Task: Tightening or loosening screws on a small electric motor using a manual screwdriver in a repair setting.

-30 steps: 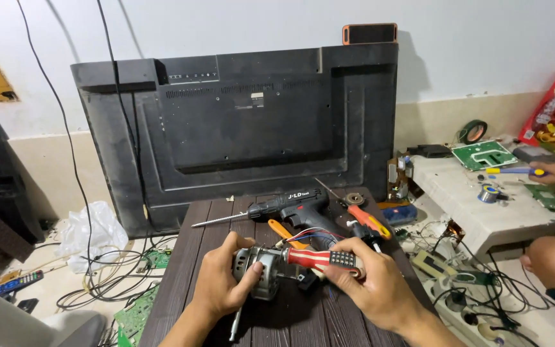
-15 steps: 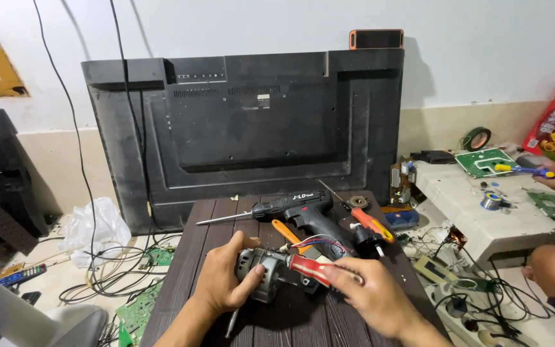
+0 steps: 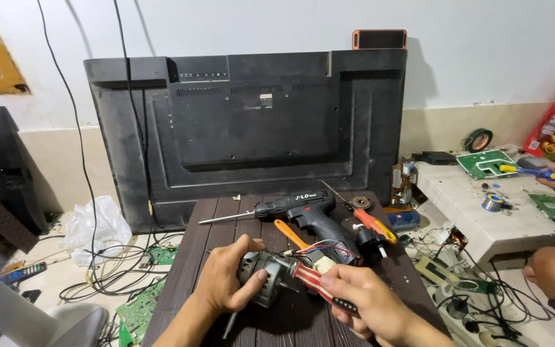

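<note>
The left hand is wrapped around a small grey motor, just above the dark table. The fingers hide most of the motor. The right hand pinches a screwdriver with a red and white striped handle. Its tip is pressed to the motor and is too small to see well. A black drill lies just behind, and its lower part is hidden by wires.
</note>
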